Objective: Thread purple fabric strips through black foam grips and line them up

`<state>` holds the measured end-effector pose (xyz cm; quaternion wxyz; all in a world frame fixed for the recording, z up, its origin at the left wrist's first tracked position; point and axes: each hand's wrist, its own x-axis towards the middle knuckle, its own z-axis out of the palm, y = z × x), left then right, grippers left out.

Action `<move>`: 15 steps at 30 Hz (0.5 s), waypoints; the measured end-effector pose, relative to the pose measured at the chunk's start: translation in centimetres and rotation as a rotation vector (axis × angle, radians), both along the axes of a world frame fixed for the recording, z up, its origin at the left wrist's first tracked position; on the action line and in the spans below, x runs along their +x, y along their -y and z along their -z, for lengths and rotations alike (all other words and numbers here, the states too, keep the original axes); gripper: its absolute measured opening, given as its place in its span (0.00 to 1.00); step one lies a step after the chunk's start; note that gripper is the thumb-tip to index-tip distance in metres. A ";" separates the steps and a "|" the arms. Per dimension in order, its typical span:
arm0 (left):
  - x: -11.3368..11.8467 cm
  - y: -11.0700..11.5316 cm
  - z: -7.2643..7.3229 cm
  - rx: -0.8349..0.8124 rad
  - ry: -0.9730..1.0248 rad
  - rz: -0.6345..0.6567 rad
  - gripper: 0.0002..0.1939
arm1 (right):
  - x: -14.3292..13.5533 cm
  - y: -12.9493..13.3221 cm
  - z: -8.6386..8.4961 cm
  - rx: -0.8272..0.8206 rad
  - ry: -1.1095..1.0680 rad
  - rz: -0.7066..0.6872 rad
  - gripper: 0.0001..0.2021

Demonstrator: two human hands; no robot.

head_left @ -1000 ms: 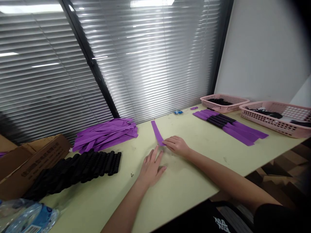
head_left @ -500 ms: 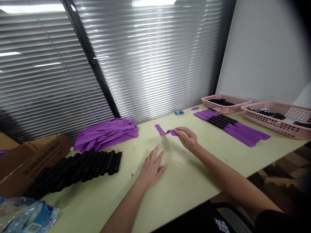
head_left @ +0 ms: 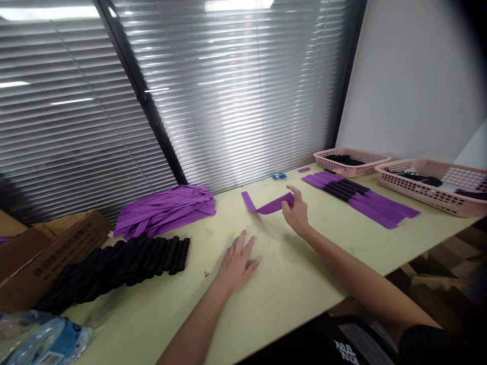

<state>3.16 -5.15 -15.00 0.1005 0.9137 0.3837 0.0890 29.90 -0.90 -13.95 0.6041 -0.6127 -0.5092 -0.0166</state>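
A purple fabric strip is bent near its middle, with its far-left end angled upward. Its right end is at my right hand, between the thumb and the fingers, with the index finger raised off it. My left hand lies on the table, fingers spread, holding nothing, a little nearer to me than the strip. To the left of it are rows of black ribbed foam tubes. Behind those lies a loose pile of purple strips.
On the right, purple strips run through black sleeves. Two pink baskets hold black items. A cardboard box and a plastic bottle stand at left. A small blue packet lies by the blinds.
My right hand has moved slightly right and its index finger has lifted. More of the purple strip's right part now shows. My left hand stays put.
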 end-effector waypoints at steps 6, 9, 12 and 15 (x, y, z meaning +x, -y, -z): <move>0.0 0.1 -0.2 -0.040 -0.007 -0.013 0.31 | 0.6 -0.4 -0.1 0.017 -0.395 -0.096 0.14; 0.0 0.0 -0.1 -0.041 0.001 -0.015 0.31 | 1.0 -0.9 0.4 -0.005 -0.494 -0.091 0.20; -0.1 -0.1 0.1 -0.038 0.011 -0.010 0.31 | 1.3 -1.4 0.9 -0.050 -0.636 -0.096 0.27; -0.1 -0.1 0.2 -0.036 0.008 -0.012 0.32 | 1.6 -1.9 1.5 -0.098 -0.724 -0.097 0.32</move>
